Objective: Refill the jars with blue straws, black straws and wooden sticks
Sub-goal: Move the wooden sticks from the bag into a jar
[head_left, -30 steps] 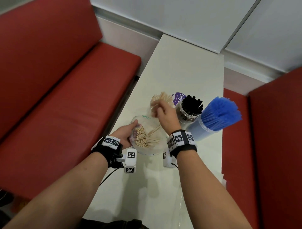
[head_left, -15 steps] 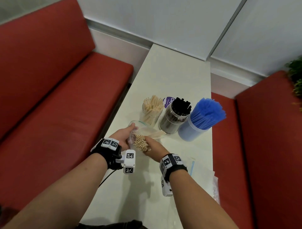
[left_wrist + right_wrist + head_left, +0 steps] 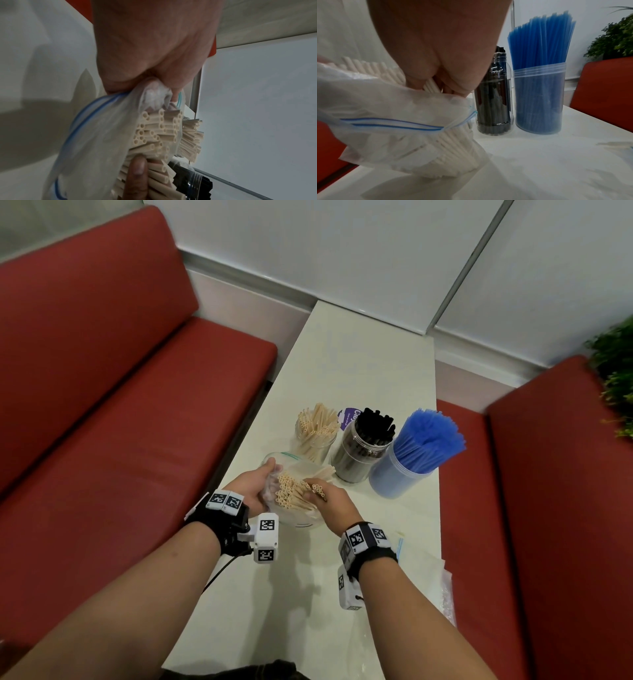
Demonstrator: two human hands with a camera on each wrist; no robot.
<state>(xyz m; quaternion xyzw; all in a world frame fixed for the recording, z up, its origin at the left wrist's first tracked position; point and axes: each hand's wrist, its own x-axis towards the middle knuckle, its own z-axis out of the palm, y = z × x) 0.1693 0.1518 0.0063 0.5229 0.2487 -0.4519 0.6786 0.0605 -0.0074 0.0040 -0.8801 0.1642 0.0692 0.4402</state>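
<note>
Blue straws in the clear tub (image 3: 404, 470) and black straws in the clear bottle jar (image 3: 359, 453) look full. The stick jar (image 3: 315, 436) is part full, w/ more pale wooden sticks (image 3: 294, 494) left in the clear zip bag (image 3: 274, 470), so I'm mid-refill. My left hand (image 3: 251, 491) pinches the bag's rim; my right hand (image 3: 329, 501) has its grip curled round a bunch. The white desk (image 3: 359, 364) is narrow, w/ its left edge close and free room far.

Blk wristbands (image 3: 226, 525) w/ tag markers
</note>
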